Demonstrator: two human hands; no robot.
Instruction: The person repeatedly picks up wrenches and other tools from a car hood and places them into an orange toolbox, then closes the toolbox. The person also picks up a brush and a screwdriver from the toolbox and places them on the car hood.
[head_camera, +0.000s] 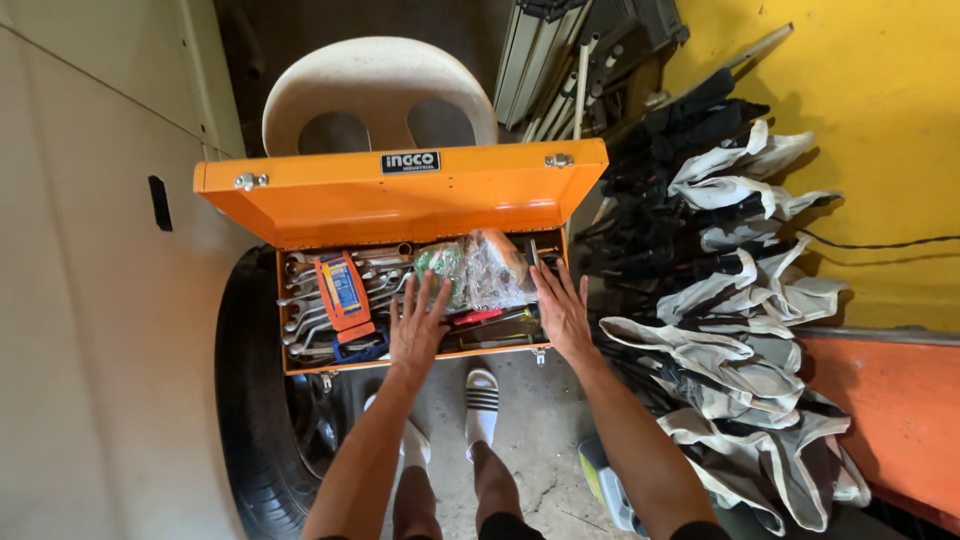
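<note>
Feet: two feet in white slides (481, 398) are standing on the concrete floor (540, 440) at the lower centre of the frame, just below the box.
Tyre: a black tyre (255, 420) is sitting at the lower left, under the left end of the box.
Left hand: the left hand (417, 325) is lying palm down at the middle of the frame, fingers spread wide and flat, gripping nothing; its fingertips are touching the near edge of the plastic bag.
Right hand: the right hand (562, 308) is lying palm down just right of centre, fingers splayed open, holding nothing; it is resting over the right end of the tray, beside the bag.
Toolbox: the orange metal toolbox (300, 365) is standing open at the centre, lid (400, 195) tilting back.
Contents: chrome wrenches (300, 300) are filling the left part; an orange tool case (343, 290) is lying on them; a red-handled tool (478, 316) is lying between the hands.
Plastic bag: a clear crumpled bag (485, 268) is sitting between the two hands, toward the back.
Right side: grey-and-black work gloves (740, 340) are hanging in a stack against the yellow wall (880, 120).
Far: a white plastic chair (375, 85) is standing behind the lid, upper centre.
</note>
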